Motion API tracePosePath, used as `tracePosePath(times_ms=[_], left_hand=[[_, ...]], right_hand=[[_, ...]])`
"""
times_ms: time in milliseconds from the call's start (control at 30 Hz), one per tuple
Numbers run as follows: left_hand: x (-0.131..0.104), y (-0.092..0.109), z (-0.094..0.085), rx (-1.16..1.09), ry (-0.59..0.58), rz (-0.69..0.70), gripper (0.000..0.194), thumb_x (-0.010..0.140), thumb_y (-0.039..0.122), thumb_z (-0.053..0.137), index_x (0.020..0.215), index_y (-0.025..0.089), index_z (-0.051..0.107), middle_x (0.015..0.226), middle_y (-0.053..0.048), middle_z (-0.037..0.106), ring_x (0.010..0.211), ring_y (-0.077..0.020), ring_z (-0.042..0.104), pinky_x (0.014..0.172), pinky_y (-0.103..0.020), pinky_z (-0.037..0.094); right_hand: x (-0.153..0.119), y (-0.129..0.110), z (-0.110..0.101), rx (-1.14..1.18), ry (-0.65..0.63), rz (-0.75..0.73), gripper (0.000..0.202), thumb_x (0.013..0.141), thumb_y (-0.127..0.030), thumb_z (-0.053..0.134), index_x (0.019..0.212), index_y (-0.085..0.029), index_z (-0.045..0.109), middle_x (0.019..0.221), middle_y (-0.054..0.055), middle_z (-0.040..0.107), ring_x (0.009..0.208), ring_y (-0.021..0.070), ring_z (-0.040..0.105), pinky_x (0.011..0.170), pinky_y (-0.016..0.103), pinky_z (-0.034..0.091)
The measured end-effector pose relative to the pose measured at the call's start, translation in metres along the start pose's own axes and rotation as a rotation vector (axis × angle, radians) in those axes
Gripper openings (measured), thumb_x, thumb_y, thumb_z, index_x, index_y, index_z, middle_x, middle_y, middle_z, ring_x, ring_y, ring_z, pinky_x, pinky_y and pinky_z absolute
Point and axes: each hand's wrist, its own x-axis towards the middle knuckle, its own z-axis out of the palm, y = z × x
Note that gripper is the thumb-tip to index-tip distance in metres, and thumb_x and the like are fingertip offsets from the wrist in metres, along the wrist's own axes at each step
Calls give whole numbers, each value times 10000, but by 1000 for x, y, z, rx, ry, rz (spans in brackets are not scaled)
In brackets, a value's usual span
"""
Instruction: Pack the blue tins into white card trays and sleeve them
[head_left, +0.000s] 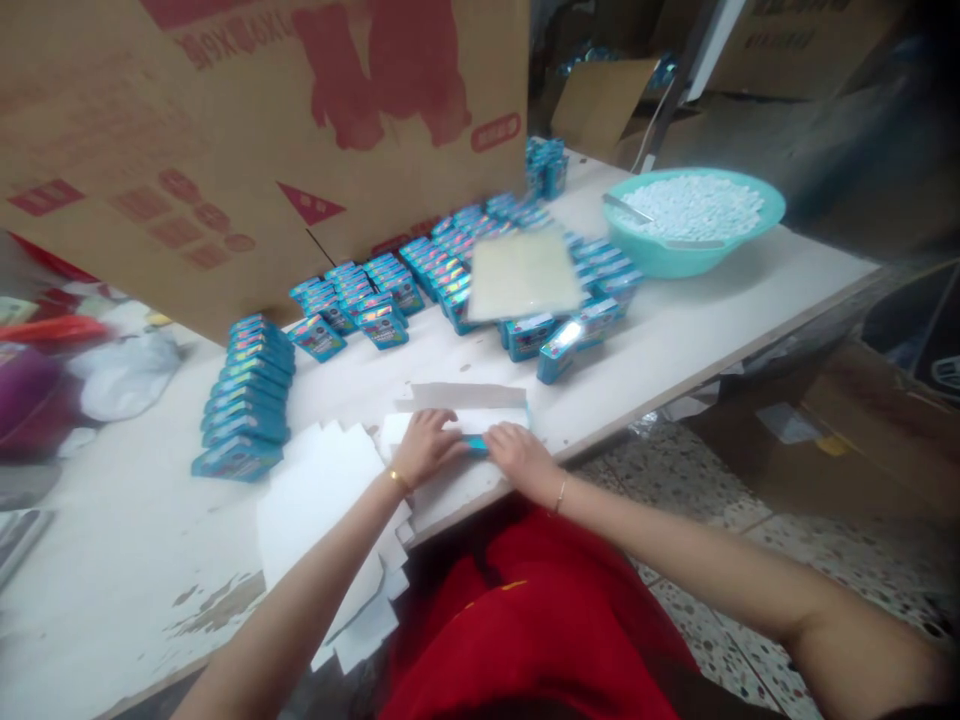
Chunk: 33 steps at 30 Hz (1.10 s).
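A white carton blank (465, 400) with a blue outer face lies partly folded near the table's front edge. My left hand (427, 445) grips its left part, fingers bent over the near flap. On the right part of the same flap, my right hand (519, 458) has its fingers curled over the edge. Between the two hands a strip of the blue face shows. To the left, flat white blanks (322, 510) lie in a fanned pile, partly under my left forearm.
Behind are rows of small blue boxes (382, 325), a leaning blue stack (244, 410), and a blurred cream slab (523, 275) over some boxes. A turquoise bowl (675, 260) of white pieces stands right. A large cardboard box (247, 130) rises behind.
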Motion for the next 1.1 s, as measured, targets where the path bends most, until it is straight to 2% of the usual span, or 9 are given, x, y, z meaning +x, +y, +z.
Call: tracePosePath(times_ms=[100, 200, 333, 500, 600, 767, 933, 1033, 1100], left_hand=[[-24, 2, 4, 107, -23, 22, 382, 887, 467, 450, 1142, 211, 575, 1055, -106, 576, 932, -227, 493, 822, -375, 381], [-29, 2, 4, 172, -124, -36, 266, 930, 322, 380, 1005, 176, 590, 908, -91, 591, 822, -206, 500, 736, -335, 400], [-18, 2, -1, 143, -252, -70, 198, 913, 259, 403, 858, 168, 569, 846, -82, 599, 776, -198, 521, 708, -321, 399], [2, -4, -12, 2, -414, -61, 168, 859, 237, 453, 753, 172, 567, 816, -58, 642, 763, -182, 566, 804, -360, 354], [15, -9, -15, -42, -526, -52, 153, 798, 225, 496, 679, 178, 581, 760, -32, 658, 754, -174, 570, 820, -366, 332], [33, -8, -22, -33, -612, -54, 159, 737, 256, 559, 597, 187, 589, 625, 1, 639, 641, -147, 552, 792, -349, 356], [34, 13, -50, 41, -557, -79, 181, 760, 232, 544, 593, 171, 577, 657, -57, 654, 686, -196, 603, 808, -376, 385], [32, 33, -62, -20, -400, -291, 145, 780, 217, 536, 658, 154, 582, 762, -121, 672, 813, -264, 631, 860, -441, 381], [35, 47, -57, -110, -301, -472, 94, 765, 210, 565, 695, 147, 578, 807, -143, 671, 863, -296, 632, 846, -453, 404]], right_hand=[[5, 0, 3, -23, -34, 27, 150, 900, -95, 434, 904, -131, 580, 869, 91, 545, 813, 219, 463, 683, 325, 396], [9, -1, -7, -8, -144, 64, 169, 876, -51, 434, 836, -126, 579, 854, 105, 539, 819, 227, 462, 683, 328, 403], [15, -5, -21, 19, -283, 102, 206, 868, -18, 397, 864, -107, 583, 863, 127, 548, 832, 233, 475, 699, 335, 424], [24, -5, -29, 61, -424, 149, 238, 865, -7, 387, 939, -83, 601, 955, 161, 577, 906, 240, 517, 730, 327, 445], [29, -2, -28, 96, -517, 161, 219, 888, -75, 421, 956, -79, 629, 958, 173, 605, 915, 246, 552, 730, 327, 448], [42, 8, -28, 126, -588, 94, 210, 871, -269, 558, 847, -111, 694, 876, 144, 660, 872, 250, 596, 683, 311, 438], [60, 32, -46, 118, -524, -22, 199, 862, -270, 577, 871, -110, 694, 966, 144, 653, 982, 257, 556, 823, 351, 395], [72, 55, -57, 54, -358, -154, 197, 874, -247, 549, 919, -101, 673, 977, 139, 635, 1019, 255, 518, 943, 397, 320], [78, 65, -58, 4, -233, -230, 210, 871, -213, 532, 1003, -96, 645, 986, 132, 626, 1039, 256, 496, 991, 421, 273]])
